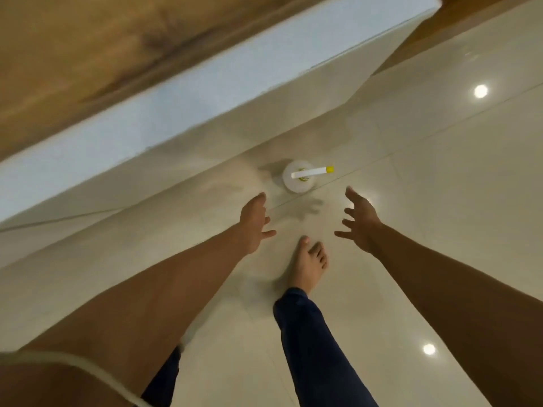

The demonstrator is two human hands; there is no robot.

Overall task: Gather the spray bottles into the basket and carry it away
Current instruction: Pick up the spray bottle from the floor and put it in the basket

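I look straight down at a glossy pale tiled floor (pixel 440 201) with both my bare arms stretched out ahead. One white spray bottle (pixel 297 180) stands upright on the tiles, seen from above, its white nozzle with a yellow tip (pixel 329 169) pointing right. It sits near the base of a white wall panel (pixel 164 118) that runs diagonally across the far left, with a wood-grain surface (pixel 73 48) beyond it.

My left hand (pixel 255 221) hangs just near and left of the bottle, fingers loosely spread, holding nothing and not touching it. My right hand (pixel 360 221) hangs near and right of the bottle, palm turned inward, fingers splayed wide, also empty and clear of it. The bottle lies between the two hands, slightly farther away than either.

Below the hands, a bare foot (pixel 310 265) rests on the floor, with a dark blue trouser leg (pixel 311 348) above it. A white cord (pixel 97 374) crosses my left arm at the near left corner. Bright round light reflections (pixel 480 91) dot the tiles on the right.
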